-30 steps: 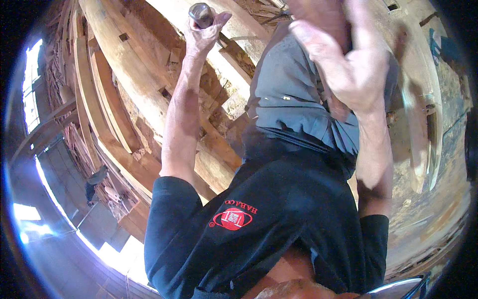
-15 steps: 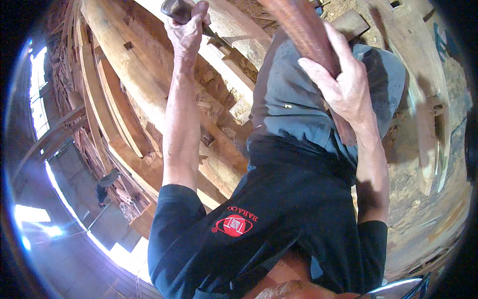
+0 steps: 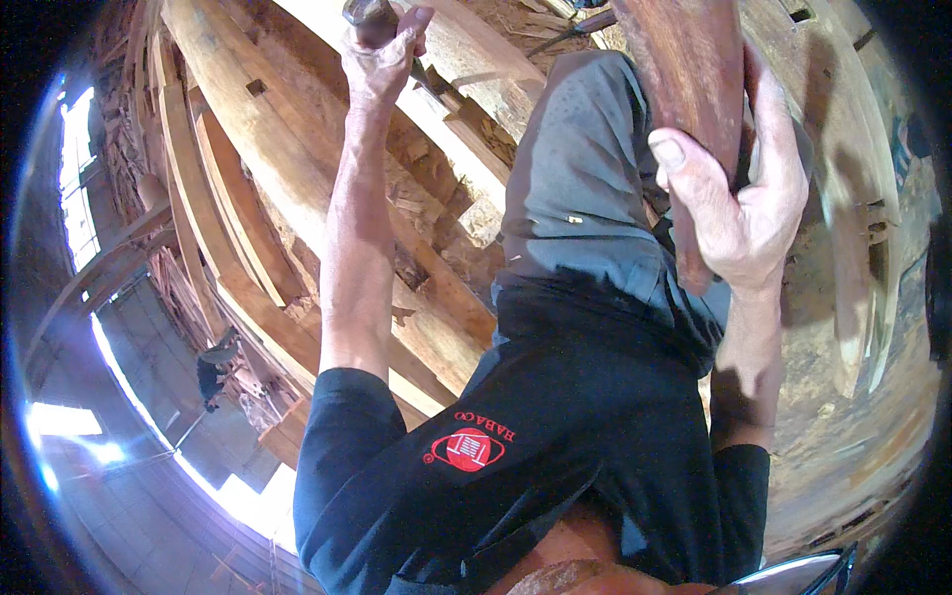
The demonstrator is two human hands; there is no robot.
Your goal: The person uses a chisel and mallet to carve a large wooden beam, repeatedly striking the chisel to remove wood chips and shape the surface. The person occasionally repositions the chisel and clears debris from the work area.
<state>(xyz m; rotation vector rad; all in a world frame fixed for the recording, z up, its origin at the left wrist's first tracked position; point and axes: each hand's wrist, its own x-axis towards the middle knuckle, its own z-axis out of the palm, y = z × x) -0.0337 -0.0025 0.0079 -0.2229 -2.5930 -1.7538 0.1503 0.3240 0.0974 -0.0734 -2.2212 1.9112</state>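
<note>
My left hand (image 3: pixel 382 64) is closed around the handle of a chisel (image 3: pixel 369 22), its rounded, dark butt end pointing up and the thumb raised alongside. Below the fist the blade runs down toward a pale timber (image 3: pixel 471 149), but its cutting edge is hard to make out. In my right hand (image 3: pixel 749 203) is a heavy reddish-brown wooden mallet (image 3: pixel 684 69), gripped near its tapered end, which sticks out below the palm. The mallet's far end is cut off by the upper rim. It hangs over my right thigh, apart from the chisel.
Long curved timbers (image 3: pixel 248 139) lie to the left, one with a square mortise. Wood chips (image 3: pixel 416 178) litter the gaps between them. Another tool with a dark shaft (image 3: pixel 575 32) lies beyond my knees. At right stands a broad slotted timber (image 3: pixel 853 228).
My right hand has swung the mallet to the right, away from the chisel, and it now points more straight ahead. My left hand has shifted slightly right with the chisel.
</note>
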